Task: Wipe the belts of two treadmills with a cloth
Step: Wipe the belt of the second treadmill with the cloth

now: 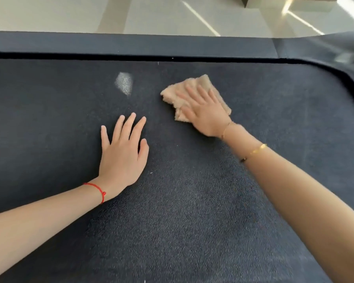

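Right hand (206,113) fingers (192,92) lie straight and spread, pressing the beige cloth (200,82) flat on the belt (192,201). Left of the cloth, the left hand (123,158) rests flat, fingers apart. With no real grip, the cloth may bunch or slip free; the pale smear (124,82) farther left could be missed.

Both bare forearms reach forward, palms down. The left hand (122,155) lies flat with fingers straight and slightly spread. The right hand (205,112), farther out, presses flat, fingers extended and blurred.
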Demonstrator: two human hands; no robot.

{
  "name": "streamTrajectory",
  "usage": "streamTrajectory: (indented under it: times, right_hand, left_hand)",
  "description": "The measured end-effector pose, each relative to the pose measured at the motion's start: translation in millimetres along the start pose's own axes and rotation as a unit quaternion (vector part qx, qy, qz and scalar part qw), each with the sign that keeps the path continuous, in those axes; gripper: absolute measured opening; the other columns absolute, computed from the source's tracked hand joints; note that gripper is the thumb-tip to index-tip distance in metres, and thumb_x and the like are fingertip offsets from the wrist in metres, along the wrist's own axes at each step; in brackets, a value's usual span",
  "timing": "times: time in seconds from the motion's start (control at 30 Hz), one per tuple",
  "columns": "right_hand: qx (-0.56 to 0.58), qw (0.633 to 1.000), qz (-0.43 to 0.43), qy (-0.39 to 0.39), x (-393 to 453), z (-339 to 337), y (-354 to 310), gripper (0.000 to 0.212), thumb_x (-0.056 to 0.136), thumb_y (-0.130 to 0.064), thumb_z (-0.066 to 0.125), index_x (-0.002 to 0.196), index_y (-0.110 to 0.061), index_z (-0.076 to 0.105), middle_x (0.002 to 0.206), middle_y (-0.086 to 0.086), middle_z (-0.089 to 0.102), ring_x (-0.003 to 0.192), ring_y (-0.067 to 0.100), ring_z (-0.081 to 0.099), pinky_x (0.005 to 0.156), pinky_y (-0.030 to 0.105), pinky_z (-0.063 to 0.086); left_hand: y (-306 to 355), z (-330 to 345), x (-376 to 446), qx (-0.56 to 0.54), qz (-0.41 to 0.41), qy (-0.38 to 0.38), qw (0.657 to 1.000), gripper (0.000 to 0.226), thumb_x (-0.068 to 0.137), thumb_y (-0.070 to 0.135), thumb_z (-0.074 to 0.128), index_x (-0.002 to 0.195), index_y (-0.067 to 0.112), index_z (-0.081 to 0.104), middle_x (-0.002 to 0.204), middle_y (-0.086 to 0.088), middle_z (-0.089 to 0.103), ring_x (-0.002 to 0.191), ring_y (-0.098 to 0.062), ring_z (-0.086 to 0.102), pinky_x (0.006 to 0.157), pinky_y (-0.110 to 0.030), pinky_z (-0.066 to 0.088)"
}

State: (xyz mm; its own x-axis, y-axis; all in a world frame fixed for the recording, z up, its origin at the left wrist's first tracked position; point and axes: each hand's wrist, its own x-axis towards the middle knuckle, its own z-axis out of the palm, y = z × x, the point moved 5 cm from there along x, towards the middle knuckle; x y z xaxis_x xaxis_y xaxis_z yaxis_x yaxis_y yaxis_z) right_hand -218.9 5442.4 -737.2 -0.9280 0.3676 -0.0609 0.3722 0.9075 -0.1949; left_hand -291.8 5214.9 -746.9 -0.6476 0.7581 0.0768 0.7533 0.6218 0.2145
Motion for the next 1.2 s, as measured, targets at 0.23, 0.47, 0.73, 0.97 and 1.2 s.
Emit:
streamTrajectory:
  times: [0.23, 0.47, 0.73, 0.97, 1.2]
  right_hand:
    - [0.009, 0.991, 0.132, 0.001, 101.0, -11.1, 1.8, 0.053, 0.106, -0.042, 0.012, 0.158, -0.032, 0.008, 0.166, -0.002, -0.001, 0.151, 0.033, -0.004, 0.121, 0.051, -0.006]
    - [0.003, 0.999, -0.022, -0.024, 84.4, 5.1, -47.7, 0.052, 0.106, -0.044, 0.017, 0.157, -0.036, 0.008, 0.166, -0.005, -0.001, 0.152, 0.027, -0.007, 0.122, 0.044, -0.008]
    - [-0.001, 0.987, 0.158, -0.003, 12.6, -19.0, 72.4, 0.054, 0.106, -0.044, 0.014, 0.157, -0.03, 0.007, 0.166, 0.001, -0.003, 0.152, 0.031, -0.006, 0.122, 0.048, -0.008]
    - [-0.007, 1.0, -0.011, 0.011, -105.9, 10.1, -32.7, 0.052, 0.106, -0.042, 0.022, 0.157, -0.035, 0.012, 0.166, -0.005, 0.001, 0.152, 0.028, -0.004, 0.122, 0.048, -0.004]
    - [0.001, 0.999, 0.041, 0.006, -162.3, 8.7, 11.0, 0.053, 0.104, -0.048, 0.019, 0.155, -0.041, 0.008, 0.164, -0.011, -0.002, 0.152, 0.022, -0.007, 0.122, 0.038, -0.011]
  left_hand:
    - [2.0, 0.4, 1.5, 0.012, -0.006, 0.003, 1.0, 0.059, 0.099, 0.036, 0.025, 0.157, 0.025, 0.023, 0.165, 0.002, 0.019, 0.154, -0.019, 0.008, 0.121, -0.061, 0.008]
    - [0.3, -1.4, 2.3, -0.005, -0.007, -0.006, 1.0, 0.058, 0.1, 0.036, 0.026, 0.157, 0.027, 0.021, 0.165, 0.004, 0.016, 0.154, -0.017, 0.004, 0.122, -0.059, 0.004]
    - [2.2, -4.0, 1.2, -0.024, -0.013, 0.001, 1.0, 0.055, 0.102, 0.032, 0.03, 0.157, 0.027, 0.024, 0.165, 0.003, 0.017, 0.154, -0.018, 0.004, 0.121, -0.06, 0.001]
    - [3.0, -4.2, 0.3, -0.029, -0.011, 0.018, 0.999, 0.053, 0.103, 0.029, 0.036, 0.155, 0.026, 0.03, 0.163, 0.001, 0.023, 0.153, -0.02, 0.01, 0.121, -0.062, 0.003]
    - [3.6, -5.4, -1.1, -0.033, -0.009, 0.016, 0.999, 0.052, 0.104, 0.03, 0.035, 0.155, 0.027, 0.029, 0.164, 0.0, 0.021, 0.153, -0.02, 0.009, 0.121, -0.063, 0.003]
